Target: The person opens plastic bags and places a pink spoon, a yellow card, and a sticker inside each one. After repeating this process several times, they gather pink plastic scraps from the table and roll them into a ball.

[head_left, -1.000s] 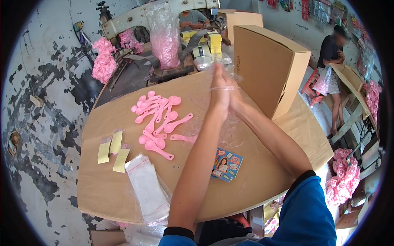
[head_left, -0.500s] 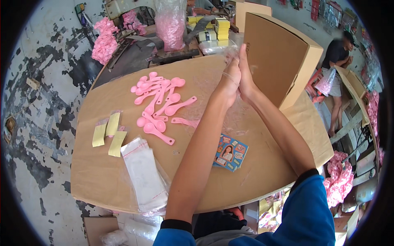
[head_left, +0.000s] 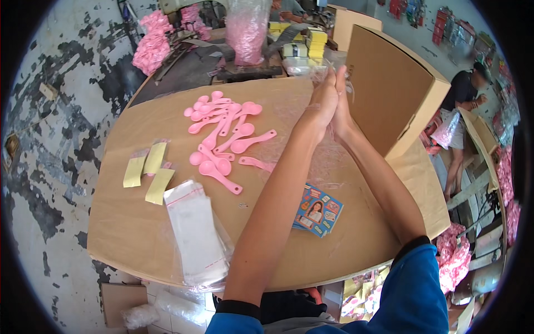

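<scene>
My left hand (head_left: 322,102) and my right hand (head_left: 342,111) are raised over the far part of the table, palms against each other and fingers stretched out straight. Thin clear plastic strips cling around the fingers and the left wrist. Whether anything lies between the palms is hidden. Below the hands, a loose tangle of clear plastic strips (head_left: 318,160) spreads over the brown tabletop. Left of my forearm lie several pink measuring spoons (head_left: 221,177) in a loose pile. Between my forearms sits a small stack of blue printed cards (head_left: 318,210).
A big cardboard box (head_left: 389,83) stands just right of my hands. Clear plastic bags (head_left: 194,234) lie near the front edge, with yellow paper slips (head_left: 159,186) at the left. Behind the table is a plastic-wrapped pink bundle (head_left: 247,33). A person (head_left: 464,94) stands at the right.
The whole view has shifted slightly, so the table contents appear a little to the right. My hands stay palm to palm, the right one now slightly lower against the left.
</scene>
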{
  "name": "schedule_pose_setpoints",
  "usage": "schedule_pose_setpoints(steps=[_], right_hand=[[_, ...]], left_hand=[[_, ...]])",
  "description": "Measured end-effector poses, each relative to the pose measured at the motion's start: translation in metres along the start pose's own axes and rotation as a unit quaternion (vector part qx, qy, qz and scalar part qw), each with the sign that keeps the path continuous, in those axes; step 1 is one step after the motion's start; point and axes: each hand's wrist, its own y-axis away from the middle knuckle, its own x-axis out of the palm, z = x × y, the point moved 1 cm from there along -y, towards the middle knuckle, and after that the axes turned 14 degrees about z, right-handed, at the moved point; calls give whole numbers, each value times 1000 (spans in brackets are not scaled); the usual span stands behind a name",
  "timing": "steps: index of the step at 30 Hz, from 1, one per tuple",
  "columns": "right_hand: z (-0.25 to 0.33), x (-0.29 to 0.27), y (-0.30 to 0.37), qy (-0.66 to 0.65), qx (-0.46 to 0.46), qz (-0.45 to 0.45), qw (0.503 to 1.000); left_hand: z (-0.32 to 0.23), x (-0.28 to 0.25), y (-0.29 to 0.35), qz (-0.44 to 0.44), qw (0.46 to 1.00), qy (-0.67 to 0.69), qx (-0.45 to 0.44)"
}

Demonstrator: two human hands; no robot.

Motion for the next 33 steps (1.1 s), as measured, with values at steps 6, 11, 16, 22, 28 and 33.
schedule_pose_setpoints(steps=[6,11,16,22,28,33], right_hand=[[-12,0,4,86,-20,-22,996],[-39,-19,7,195,-51,31,979],[-35,-34,-3,275,-65,39,958],[7,-69,-12,565,-14,0,825],[17,-75,-9,628,-28,-45,777],[8,-84,-14,605,-49,-3,795]], left_hand=[[-9,-1,11,44,996,-33,-71],[4,-11,5,25,993,80,-79],[9,-12,9,38,993,32,-108],[18,-29,0,57,995,55,-55],[17,-41,0,-65,961,-258,-80],[23,-40,-10,-121,915,-380,-61]])
